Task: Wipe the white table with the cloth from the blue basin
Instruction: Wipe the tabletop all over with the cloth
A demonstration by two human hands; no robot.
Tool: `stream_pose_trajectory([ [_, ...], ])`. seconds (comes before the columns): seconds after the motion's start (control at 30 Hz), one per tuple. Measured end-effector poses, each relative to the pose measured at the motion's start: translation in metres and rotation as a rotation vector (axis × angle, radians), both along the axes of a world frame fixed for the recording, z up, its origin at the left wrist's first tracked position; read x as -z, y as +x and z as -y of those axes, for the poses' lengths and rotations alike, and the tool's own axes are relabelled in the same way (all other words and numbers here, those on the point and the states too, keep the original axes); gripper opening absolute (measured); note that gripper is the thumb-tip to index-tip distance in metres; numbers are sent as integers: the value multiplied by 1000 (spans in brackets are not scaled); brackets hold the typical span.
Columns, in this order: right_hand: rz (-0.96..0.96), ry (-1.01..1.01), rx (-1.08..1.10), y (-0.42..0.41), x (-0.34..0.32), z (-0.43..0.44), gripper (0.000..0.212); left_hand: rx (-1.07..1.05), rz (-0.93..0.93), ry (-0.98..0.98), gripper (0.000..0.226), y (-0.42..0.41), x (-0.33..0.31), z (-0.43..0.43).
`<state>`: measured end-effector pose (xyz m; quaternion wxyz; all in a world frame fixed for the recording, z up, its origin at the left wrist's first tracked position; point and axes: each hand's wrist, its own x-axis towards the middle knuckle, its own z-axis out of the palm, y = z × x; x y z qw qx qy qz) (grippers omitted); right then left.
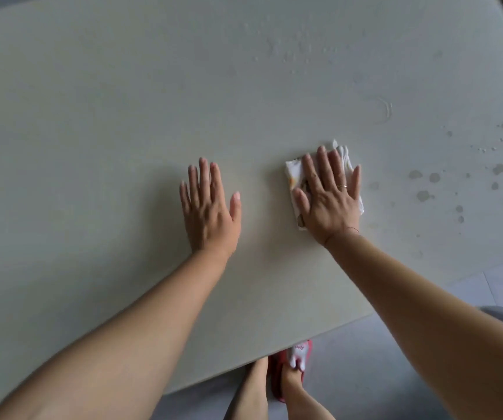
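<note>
Head view: folded white cloth (293, 172), brown-yellow print

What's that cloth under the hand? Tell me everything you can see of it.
The cloth is a white rag with yellowish-brown printed marks, thin and soft by its look, bunched into a rough pad with rumpled edges. It lies flat on the white table. The right hand presses on it with straight, spread fingers and hides most of it; only its left edge, far corner and a right strip show. Whether it is wet cannot be told.
</note>
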<state>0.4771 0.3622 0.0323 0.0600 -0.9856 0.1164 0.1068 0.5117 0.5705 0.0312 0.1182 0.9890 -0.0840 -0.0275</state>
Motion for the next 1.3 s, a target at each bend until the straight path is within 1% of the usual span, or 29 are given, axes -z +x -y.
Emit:
stream_pose_trajectory([
  [0.03,10,-2,21,-6,0,-7,69,-1,11,11,63,18,2,-1],
  [0.1,29,6,-22,-40,-2,-29,71,-9,11,38,62,46,7,-4],
  [0.2,26,35,-204,-116,-5,-55,67,-39,-24,54,63,63,15,-10],
  [0.27,29,25,-313,-143,-4,-52,65,-47,-15,51,64,62,18,-10],
  [0.33,35,37,-409,-134,-2,-40,64,-49,-9,46,65,62,17,-10],
  [0.4,31,35,-449,-101,-4,-30,62,-49,-10,43,66,62,15,-10],
  [0.47,50,7,-324,-54,-3,-19,61,-51,-15,42,67,62,14,-10],
  [0.57,24,-14,55,12,2,-7,64,-43,-27,45,68,61,13,-9],
  [0.6,9,-1,156,23,3,-14,64,-44,-27,45,68,61,13,-9],
  [0.63,16,4,195,24,4,-26,64,-47,-31,44,68,62,13,-10],
  [0.67,40,3,161,16,4,-42,64,-48,-36,42,68,61,13,-10],
  [0.7,65,17,50,0,3,-59,63,-46,-37,42,68,61,13,-10],
  [0.8,95,48,-361,-50,2,-80,61,-48,-28,46,67,62,12,-10],
  [0.87,84,59,-560,-43,3,-57,63,-50,-36,43,67,61,12,-9],
  [0.9,73,42,-629,-28,5,-42,63,-47,-36,45,67,61,12,-9],
  [0.93,73,10,-650,-8,5,-29,62,-45,-35,47,67,61,12,-9],
  [0.97,63,-7,-596,16,5,-18,62,-47,-35,48,67,62,12,-10],
  [1.07,38,-28,-256,79,3,5,61,-55,-33,46,67,61,11,-9],
  [1.13,44,-11,-95,88,5,-9,63,-58,-30,40,67,61,11,-8],
  [1.17,53,-5,-67,80,5,-23,64,-58,-31,38,67,61,11,-8],
  [1.2,66,3,-87,67,5,-37,64,-58,-30,38,67,61,11,-8],
  [1.23,82,8,-152,51,4,-51,64,-60,-29,40,67,62,10,-8],
  [1.3,108,29,-345,24,3,-61,63,-58,-38,42,66,62,9,-7],
])
